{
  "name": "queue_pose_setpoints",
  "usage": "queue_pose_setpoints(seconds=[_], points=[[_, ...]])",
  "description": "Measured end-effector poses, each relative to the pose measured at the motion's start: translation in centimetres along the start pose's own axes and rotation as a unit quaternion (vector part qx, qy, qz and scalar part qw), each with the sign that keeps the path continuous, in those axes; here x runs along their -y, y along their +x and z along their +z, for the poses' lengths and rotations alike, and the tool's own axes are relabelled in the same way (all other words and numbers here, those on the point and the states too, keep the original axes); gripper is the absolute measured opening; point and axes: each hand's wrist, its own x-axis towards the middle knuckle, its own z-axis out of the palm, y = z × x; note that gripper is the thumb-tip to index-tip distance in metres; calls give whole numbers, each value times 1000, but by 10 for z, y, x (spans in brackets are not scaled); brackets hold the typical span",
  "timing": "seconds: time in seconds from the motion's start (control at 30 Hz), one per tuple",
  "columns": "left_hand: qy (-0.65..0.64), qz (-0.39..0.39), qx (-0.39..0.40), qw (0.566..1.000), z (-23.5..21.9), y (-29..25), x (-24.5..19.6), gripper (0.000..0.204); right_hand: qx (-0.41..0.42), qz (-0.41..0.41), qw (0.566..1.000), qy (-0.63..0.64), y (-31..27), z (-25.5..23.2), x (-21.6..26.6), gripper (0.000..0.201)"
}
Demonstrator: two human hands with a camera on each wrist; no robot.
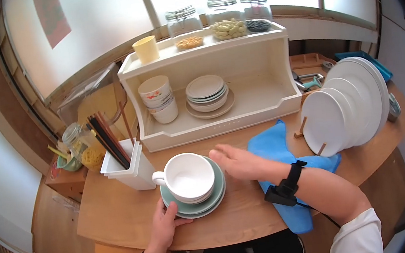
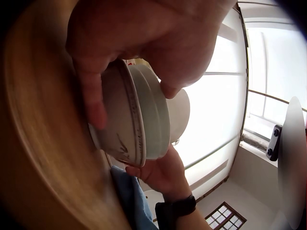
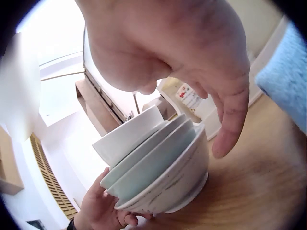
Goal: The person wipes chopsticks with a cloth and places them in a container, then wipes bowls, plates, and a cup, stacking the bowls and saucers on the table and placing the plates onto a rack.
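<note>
A white cup with its handle to the left sits on top of nested pale green bowls. Beneath them, in the right wrist view, a whitish bowl with dark brush marks stands on the table. My left hand holds the stack from its near left side, thumb by the green rim and fingers along the lower bowl. On the other side my right hand hovers close to the stack, fingers fairly straight and nothing in them.
A white holder with chopsticks stands left of the stack. Behind is a white shelf with bowls, plates and jars. To the right lie a blue cloth and several white plates upright in a rack. The table's near edge curves in front.
</note>
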Motion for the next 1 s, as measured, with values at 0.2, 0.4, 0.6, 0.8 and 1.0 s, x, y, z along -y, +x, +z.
queue_pose_setpoints(seconds=[0.2, 0.4, 0.6, 0.8, 1.0], points=[[-57, 14, 20, 998, 1, 9, 3, 52, 174, 87, 968, 162, -19, 6, 8, 80], [-52, 29, 23, 998, 21, 12, -6, 51, 135, 91, 964, 210, -16, -1, -1, 76], [-7, 48, 80, 996, 63, 54, -42, 51, 89, 77, 974, 193, -25, -65, 22, 65], [3, 48, 125, 991, 128, 122, -89, 46, -23, 110, 978, 174, -11, -145, 44, 68], [3, 7, 183, 983, 166, 201, -92, 44, -108, 153, 971, 150, 20, -198, 22, 66]])
